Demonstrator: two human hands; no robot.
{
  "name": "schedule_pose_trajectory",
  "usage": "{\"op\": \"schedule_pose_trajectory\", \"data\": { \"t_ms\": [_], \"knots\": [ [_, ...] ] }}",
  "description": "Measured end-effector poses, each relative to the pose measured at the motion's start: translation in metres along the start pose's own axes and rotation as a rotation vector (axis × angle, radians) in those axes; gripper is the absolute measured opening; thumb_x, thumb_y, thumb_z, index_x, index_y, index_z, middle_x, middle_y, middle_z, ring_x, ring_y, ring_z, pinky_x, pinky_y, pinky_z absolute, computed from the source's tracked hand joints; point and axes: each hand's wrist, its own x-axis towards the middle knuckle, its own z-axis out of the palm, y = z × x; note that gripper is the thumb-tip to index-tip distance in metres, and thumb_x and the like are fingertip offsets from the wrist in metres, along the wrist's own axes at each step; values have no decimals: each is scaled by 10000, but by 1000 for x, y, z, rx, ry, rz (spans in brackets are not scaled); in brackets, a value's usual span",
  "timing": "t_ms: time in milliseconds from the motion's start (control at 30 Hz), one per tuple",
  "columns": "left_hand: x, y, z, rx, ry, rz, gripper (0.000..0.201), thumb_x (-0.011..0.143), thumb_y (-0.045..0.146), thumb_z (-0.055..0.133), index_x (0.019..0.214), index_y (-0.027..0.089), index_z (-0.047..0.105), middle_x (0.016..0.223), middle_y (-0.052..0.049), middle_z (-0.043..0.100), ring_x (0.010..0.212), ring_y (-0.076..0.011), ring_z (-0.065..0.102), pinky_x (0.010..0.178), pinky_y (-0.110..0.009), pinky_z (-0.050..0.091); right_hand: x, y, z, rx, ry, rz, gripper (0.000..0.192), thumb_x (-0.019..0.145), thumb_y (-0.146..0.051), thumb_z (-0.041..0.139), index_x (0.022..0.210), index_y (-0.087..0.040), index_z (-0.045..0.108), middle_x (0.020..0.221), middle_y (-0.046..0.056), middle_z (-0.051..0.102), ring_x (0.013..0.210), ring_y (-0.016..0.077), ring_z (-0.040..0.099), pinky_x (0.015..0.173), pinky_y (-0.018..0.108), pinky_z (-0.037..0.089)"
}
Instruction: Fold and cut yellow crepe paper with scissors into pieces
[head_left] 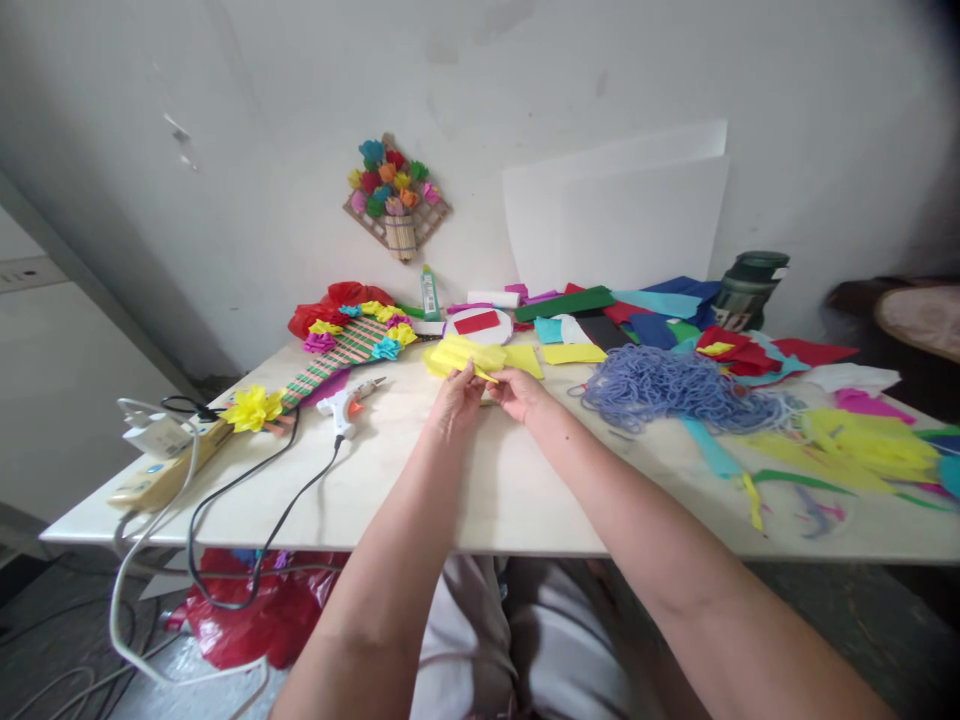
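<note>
My left hand (455, 398) and my right hand (517, 390) meet over the middle of the white table (495, 490). Both pinch a piece of yellow crepe paper (459, 357), which is folded into narrow pleats and rests partly on the table. The left hand's fingers grip the pleated edge near its right end; the right hand's fingertips hold the same end from the other side. More yellow paper sheets (525, 358) lie just behind the hands.
A glue gun (346, 404) with a black cord lies left of the hands. Further left are a power strip (161, 455), a yellow paper flower (251, 407) and a striped mat craft (345, 345). Blue yarn (660, 388), coloured paper scraps and a dark jar (748, 290) fill the right side.
</note>
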Motion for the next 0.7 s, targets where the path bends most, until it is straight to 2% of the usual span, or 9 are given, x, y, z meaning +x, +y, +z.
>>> {"op": "schedule_pose_trajectory", "data": {
  "t_ms": [233,400,500,567,633,700],
  "knots": [
    [-1,-2,-1,31,9,-20,60,781,155,544,743,140,587,548,14,580,453,-62,519,531,-191,445,-2,0,-1,-15,-45,9,159,684,20,481,695,-110,571,501,-3,590,389,53,510,370,126,421],
    [-1,-1,-3,105,19,-5,138,763,178,567,641,113,560,520,-8,571,443,-73,530,506,-196,432,-2,5,0,-125,-60,-24,115,670,-21,551,720,-122,575,551,9,620,435,79,544,389,163,455],
    [1,0,-6,139,7,2,132,753,207,579,668,105,576,566,-31,604,468,-96,555,525,-222,446,2,10,0,-211,5,-95,94,633,-69,604,690,-138,576,562,-8,613,447,89,535,408,198,459],
    [2,1,-7,101,13,57,58,738,171,589,736,113,590,671,-40,641,579,-109,600,609,-233,466,5,12,1,-252,102,-207,87,605,-130,647,656,-145,578,563,-27,593,476,79,523,448,195,453],
    [3,3,-8,55,17,111,67,729,133,589,795,125,592,778,-44,657,717,-123,622,709,-250,469,7,12,0,-257,193,-311,126,588,-209,678,639,-150,579,575,-36,578,518,70,517,493,181,440],
    [4,5,-9,60,32,110,98,728,130,588,826,132,591,829,-51,659,778,-139,624,756,-275,467,8,9,0,-216,196,-302,178,612,-303,665,641,-153,574,595,-27,579,549,74,526,528,180,436]
  ]
}}
